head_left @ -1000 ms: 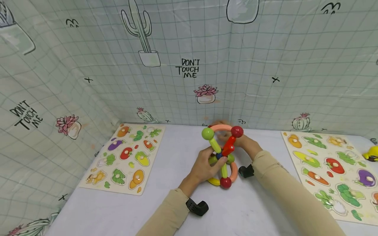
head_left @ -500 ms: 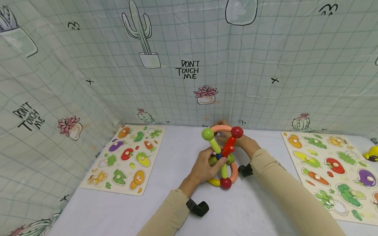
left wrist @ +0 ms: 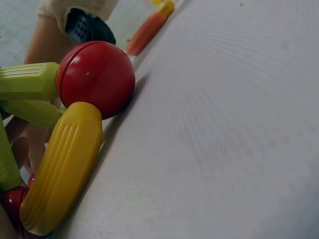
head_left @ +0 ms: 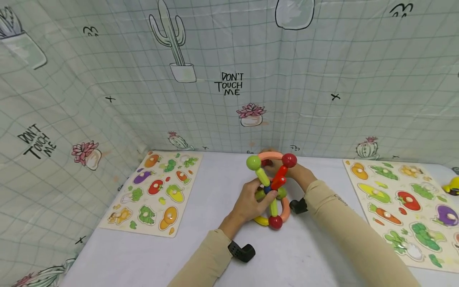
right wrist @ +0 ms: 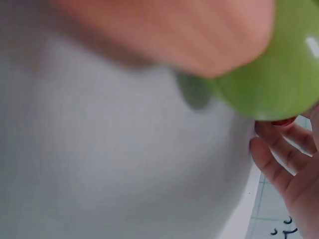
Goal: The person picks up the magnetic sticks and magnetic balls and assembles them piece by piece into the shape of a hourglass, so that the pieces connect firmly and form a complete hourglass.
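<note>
A magnetic stick-and-ball toy stands on the table. A green ball (head_left: 254, 162) and a red ball at upper right (head_left: 289, 160) top it, joined by a pink curved stick (head_left: 270, 154). My left hand (head_left: 248, 204) grips its middle, thumb by a red stick (head_left: 279, 179). Low at the front are another red ball (left wrist: 99, 77) and a yellow curved stick (left wrist: 62, 169). Behind the toy, my right hand (head_left: 300, 174), partly hidden, holds a small red ball (head_left: 266, 162). Its fingers (right wrist: 271, 159) show beside a large green ball (right wrist: 279, 74) in the right wrist view.
Wooden vegetable puzzle boards lie at left (head_left: 136, 217) and right (head_left: 365, 191) on the white table (head_left: 143, 259). A yellow toy (head_left: 452, 186) sits at the far right edge. A printed cloth (head_left: 308, 79) hangs behind the table.
My right hand has shifted slightly behind the toy; the small red ball now shows under the pink arc instead of beyond its left side. My left hand keeps its grip, nearly still.
</note>
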`<control>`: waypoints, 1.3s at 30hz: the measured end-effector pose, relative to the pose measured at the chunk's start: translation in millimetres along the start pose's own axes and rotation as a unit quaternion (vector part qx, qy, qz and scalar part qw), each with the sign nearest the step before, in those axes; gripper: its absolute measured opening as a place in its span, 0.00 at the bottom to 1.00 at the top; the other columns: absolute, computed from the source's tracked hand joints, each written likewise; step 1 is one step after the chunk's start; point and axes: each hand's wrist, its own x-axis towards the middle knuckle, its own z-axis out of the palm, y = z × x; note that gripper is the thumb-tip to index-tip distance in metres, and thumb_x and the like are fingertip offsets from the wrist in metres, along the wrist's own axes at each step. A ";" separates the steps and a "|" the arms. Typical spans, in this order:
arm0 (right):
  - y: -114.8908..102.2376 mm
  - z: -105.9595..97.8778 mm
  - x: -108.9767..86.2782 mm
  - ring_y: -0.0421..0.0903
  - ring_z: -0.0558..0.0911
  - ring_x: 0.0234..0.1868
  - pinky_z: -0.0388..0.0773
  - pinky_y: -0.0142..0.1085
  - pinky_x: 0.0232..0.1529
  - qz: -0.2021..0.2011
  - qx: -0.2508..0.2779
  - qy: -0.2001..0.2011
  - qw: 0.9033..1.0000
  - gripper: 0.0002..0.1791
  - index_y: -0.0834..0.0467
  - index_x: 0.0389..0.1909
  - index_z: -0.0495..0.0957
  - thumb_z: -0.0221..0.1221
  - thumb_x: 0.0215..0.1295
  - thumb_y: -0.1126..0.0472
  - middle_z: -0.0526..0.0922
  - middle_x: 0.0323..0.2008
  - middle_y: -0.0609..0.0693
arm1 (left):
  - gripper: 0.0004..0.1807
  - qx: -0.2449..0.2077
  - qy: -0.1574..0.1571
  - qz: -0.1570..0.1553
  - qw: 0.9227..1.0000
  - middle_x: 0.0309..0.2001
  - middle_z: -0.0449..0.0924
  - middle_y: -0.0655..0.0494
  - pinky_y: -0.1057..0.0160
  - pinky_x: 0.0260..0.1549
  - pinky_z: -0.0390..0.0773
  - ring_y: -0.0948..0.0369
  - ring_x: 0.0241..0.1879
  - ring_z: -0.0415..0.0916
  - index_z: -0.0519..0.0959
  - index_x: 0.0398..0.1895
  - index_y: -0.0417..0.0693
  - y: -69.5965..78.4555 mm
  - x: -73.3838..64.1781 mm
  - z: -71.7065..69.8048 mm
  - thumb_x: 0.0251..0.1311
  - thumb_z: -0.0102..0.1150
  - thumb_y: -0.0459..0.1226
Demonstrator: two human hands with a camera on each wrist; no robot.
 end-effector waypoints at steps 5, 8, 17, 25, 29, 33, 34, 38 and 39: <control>-30.4 -19.1 -21.8 0.53 0.73 0.41 0.70 0.43 0.48 0.038 0.117 0.007 0.992 0.14 0.69 0.47 0.71 0.50 0.67 0.62 0.76 0.42 0.62 | 0.16 0.005 0.002 -0.013 1.000 0.42 0.81 0.52 0.67 0.42 0.76 0.62 0.40 0.74 0.74 0.48 0.44 0.9 -1.3 1.3 0.62 0.53 0.43; -47.2 -26.1 -32.5 0.59 0.74 0.44 0.72 0.49 0.51 0.021 0.166 0.034 0.985 0.16 0.72 0.50 0.69 0.52 0.64 0.66 0.75 0.44 0.67 | 0.16 0.006 0.004 -0.017 1.000 0.42 0.81 0.53 0.66 0.42 0.76 0.62 0.40 0.74 0.75 0.48 0.44 0.6 -3.2 1.9 0.62 0.53 0.43; -21.3 -6.5 -39.6 0.57 0.76 0.47 0.74 0.52 0.52 0.082 0.175 0.100 0.976 0.25 0.65 0.59 0.66 0.58 0.64 0.61 0.75 0.53 0.63 | 0.12 0.011 0.002 -0.040 0.999 0.38 0.81 0.54 0.68 0.39 0.75 0.63 0.38 0.74 0.75 0.43 0.45 1.3 -5.9 2.8 0.62 0.54 0.43; -31.0 -24.3 -65.0 0.54 0.78 0.43 0.79 0.35 0.40 0.175 0.282 0.144 0.932 0.21 0.59 0.60 0.62 0.51 0.69 0.59 0.77 0.51 0.63 | 0.15 0.015 0.015 -0.026 0.999 0.42 0.82 0.52 0.67 0.39 0.75 0.62 0.38 0.74 0.76 0.48 0.43 0.6 -1.2 1.3 0.62 0.54 0.41; -34.5 -30.7 -80.4 0.53 0.79 0.42 0.79 0.31 0.39 0.187 0.306 0.166 0.919 0.22 0.58 0.60 0.62 0.50 0.70 0.54 0.77 0.48 0.64 | 0.15 0.012 0.012 -0.025 1.000 0.43 0.82 0.52 0.66 0.41 0.75 0.62 0.40 0.74 0.75 0.48 0.43 1.8 2.1 1.0 0.62 0.54 0.41; -40.0 -33.5 -94.4 0.56 0.80 0.42 0.80 0.32 0.39 0.181 0.313 0.186 0.914 0.22 0.58 0.58 0.63 0.50 0.70 0.51 0.77 0.47 0.66 | 0.14 0.012 0.011 -0.025 1.000 0.42 0.82 0.52 0.66 0.40 0.75 0.62 0.39 0.74 0.76 0.47 0.43 2.8 1.5 0.1 0.61 0.55 0.41; -41.4 -34.6 -97.3 0.55 0.80 0.42 0.80 0.32 0.39 0.179 0.312 0.191 0.913 0.22 0.57 0.58 0.63 0.51 0.70 0.50 0.77 0.47 0.66 | 0.14 0.011 0.013 -0.026 1.000 0.42 0.82 0.52 0.66 0.39 0.75 0.62 0.38 0.74 0.76 0.47 0.43 3.0 1.2 0.0 0.61 0.56 0.41; -43.8 -42.3 -108.9 0.49 0.80 0.39 0.79 0.31 0.39 0.171 0.302 0.207 0.915 0.23 0.57 0.57 0.64 0.51 0.69 0.48 0.78 0.46 0.62 | 0.13 0.003 0.012 -0.025 1.000 0.41 0.82 0.52 0.66 0.39 0.75 0.62 0.38 0.74 0.75 0.47 0.43 3.5 1.1 0.5 0.61 0.56 0.40; -43.5 -44.8 -111.9 0.47 0.80 0.39 0.79 0.32 0.39 0.171 0.300 0.208 0.915 0.23 0.56 0.57 0.64 0.51 0.69 0.47 0.79 0.45 0.60 | 0.13 0.002 0.012 -0.025 1.000 0.41 0.82 0.52 0.66 0.39 0.75 0.62 0.37 0.74 0.76 0.47 0.44 3.7 0.9 0.9 0.62 0.56 0.40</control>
